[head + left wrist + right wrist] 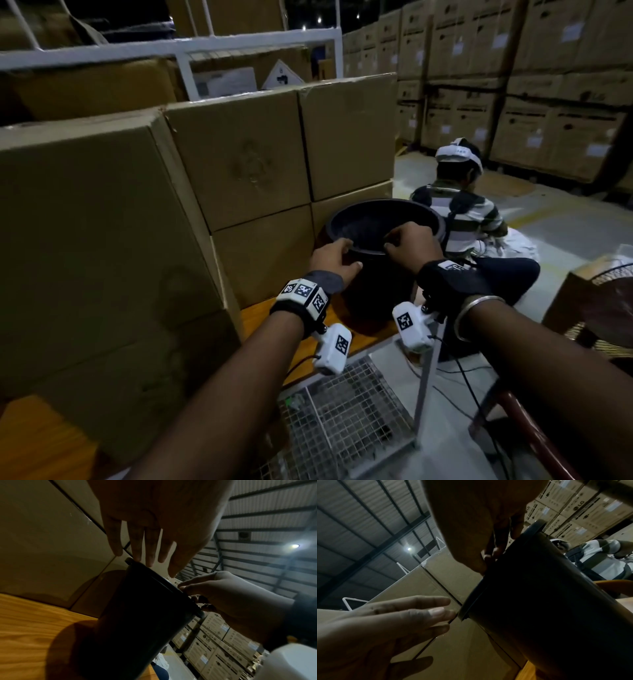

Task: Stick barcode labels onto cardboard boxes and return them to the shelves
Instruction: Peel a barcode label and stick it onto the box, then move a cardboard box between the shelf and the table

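Fingers straight, left hand touches the black bin rim; right hand pinches it, beside stacked cardboard boxes.

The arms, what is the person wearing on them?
Both forearms are bare. The left wrist has a black band with white cubes printed with black square codes, and a white camera box hangs below it. The right hand has a black wrist wrap, a white camera box, a thin cable and a silver bangle.

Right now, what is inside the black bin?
The black bin shows only a dark ribbed inner wall; no contents are visible. Its bottom is lost in shadow, and the right hand at the rim covers part.
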